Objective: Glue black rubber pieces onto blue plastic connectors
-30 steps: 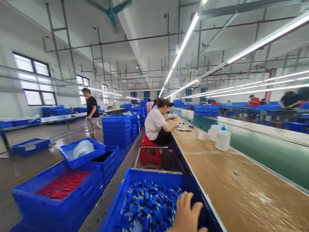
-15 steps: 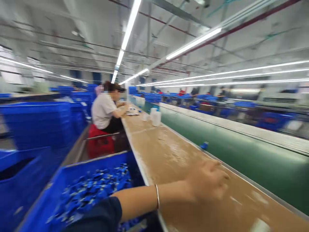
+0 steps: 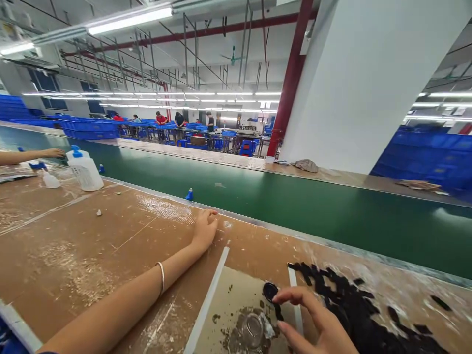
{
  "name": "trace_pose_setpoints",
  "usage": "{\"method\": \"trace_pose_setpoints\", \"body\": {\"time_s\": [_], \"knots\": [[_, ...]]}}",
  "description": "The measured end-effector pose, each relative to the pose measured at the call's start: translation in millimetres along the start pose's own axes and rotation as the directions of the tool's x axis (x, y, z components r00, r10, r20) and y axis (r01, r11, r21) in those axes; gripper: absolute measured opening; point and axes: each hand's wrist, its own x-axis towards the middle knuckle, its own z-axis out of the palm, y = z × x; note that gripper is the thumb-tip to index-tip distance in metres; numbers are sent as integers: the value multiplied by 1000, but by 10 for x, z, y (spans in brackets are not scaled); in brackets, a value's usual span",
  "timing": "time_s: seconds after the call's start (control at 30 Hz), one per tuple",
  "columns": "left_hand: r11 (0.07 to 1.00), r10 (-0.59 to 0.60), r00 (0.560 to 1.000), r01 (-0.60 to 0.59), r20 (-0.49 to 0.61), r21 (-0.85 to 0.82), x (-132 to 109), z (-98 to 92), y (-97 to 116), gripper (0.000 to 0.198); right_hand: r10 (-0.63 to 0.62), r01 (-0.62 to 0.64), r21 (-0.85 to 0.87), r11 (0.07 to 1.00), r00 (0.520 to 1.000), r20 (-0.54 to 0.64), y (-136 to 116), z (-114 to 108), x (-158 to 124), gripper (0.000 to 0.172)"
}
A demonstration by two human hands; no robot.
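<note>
My left hand (image 3: 206,228), with a bangle on its wrist, rests at the far edge of the brown worktable (image 3: 121,270), beside the green belt (image 3: 239,187). Its fingers look loosely stretched and nothing shows in them. My right hand (image 3: 313,319) is over a beige sheet (image 3: 236,285) edged with pale tape. Thumb and index finger are apart, the index tip close to a small black round piece (image 3: 270,291); contact is unclear. A clear round dish (image 3: 253,328) sits in a dark smear on the sheet. To the right spreads a pile of black strips (image 3: 354,300).
A white bottle with a blue cap (image 3: 84,169) and a smaller white bottle (image 3: 50,180) stand left, near a co-worker's arm (image 3: 29,156). A small blue part (image 3: 189,194) sits on the belt's near edge. Beyond the belt are a white pillar (image 3: 354,88) and blue crates (image 3: 88,129).
My view has swung to the right, away from the crate of blue parts. My left hand, blurred before, now lies still by the belt edge. My right hand has come into view.
</note>
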Motion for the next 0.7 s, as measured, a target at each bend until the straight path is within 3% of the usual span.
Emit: {"method": "trace_pose_setpoints", "body": {"time_s": [0.17,0.37,0.53,0.7], "knots": [[999,-37,999,37,24,18,3,16,24,20,-119,113,77,991,990,78,-106,149,-95,28],[996,-75,997,75,-5,58,-29,-1,67,24,-139,138,35,990,990,37,-114,243,-102,29],[975,-162,981,176,-110,136,14,1,3,29,-162,161,28,987,986,27,-106,242,-88,28],[917,-284,925,339,-253,212,324,-83,-250,38,-159,159,51,986,987,1,-38,298,-88,31]]}}
